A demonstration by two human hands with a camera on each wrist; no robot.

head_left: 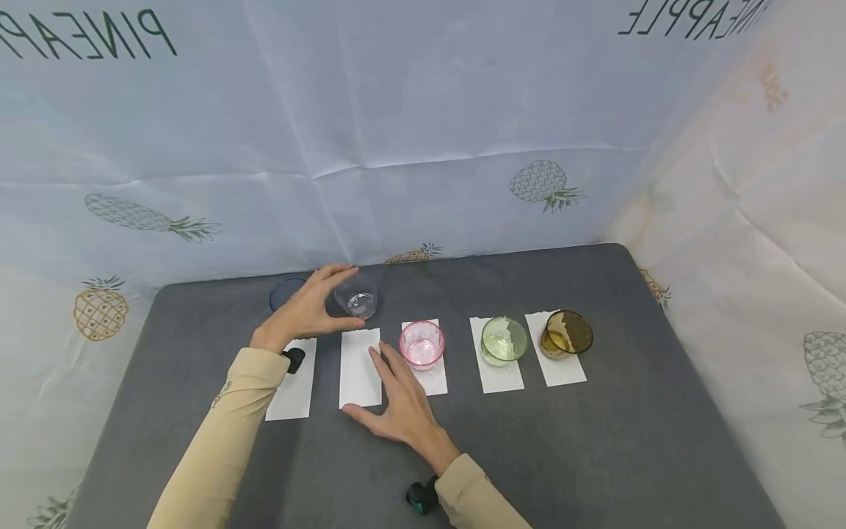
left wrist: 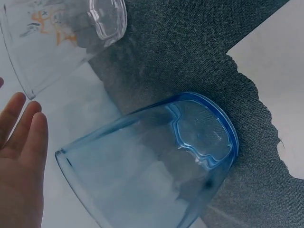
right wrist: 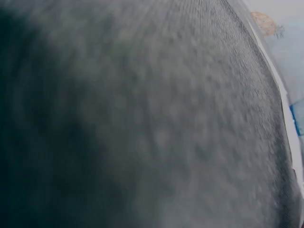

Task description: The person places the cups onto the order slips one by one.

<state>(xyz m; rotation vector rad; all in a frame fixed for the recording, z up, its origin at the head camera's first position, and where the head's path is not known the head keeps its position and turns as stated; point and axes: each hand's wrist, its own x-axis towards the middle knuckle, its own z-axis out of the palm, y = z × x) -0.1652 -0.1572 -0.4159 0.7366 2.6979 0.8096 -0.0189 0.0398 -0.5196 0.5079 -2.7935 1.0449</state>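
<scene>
At the back of the table, my left hand (head_left: 307, 312) reaches beside a clear glass (head_left: 357, 297), thumb and fingers spread to either side of it. In the left wrist view its fingers (left wrist: 35, 137) are extended near the clear glass's rim; contact cannot be told. A blue glass (head_left: 283, 294) stands behind that hand, partly hidden in the head view. My right hand (head_left: 403, 404) hovers with spread fingers between a white paper (head_left: 360, 378) and the pink glass (head_left: 421, 347), holding nothing. That hand does not show in the right wrist view.
A green glass (head_left: 504, 342) and an amber glass (head_left: 566, 334) stand on white papers to the right. Another paper (head_left: 291, 397) lies under my left wrist. The dark grey table (head_left: 595, 455) ends at the back against a pineapple-print curtain (head_left: 429, 88).
</scene>
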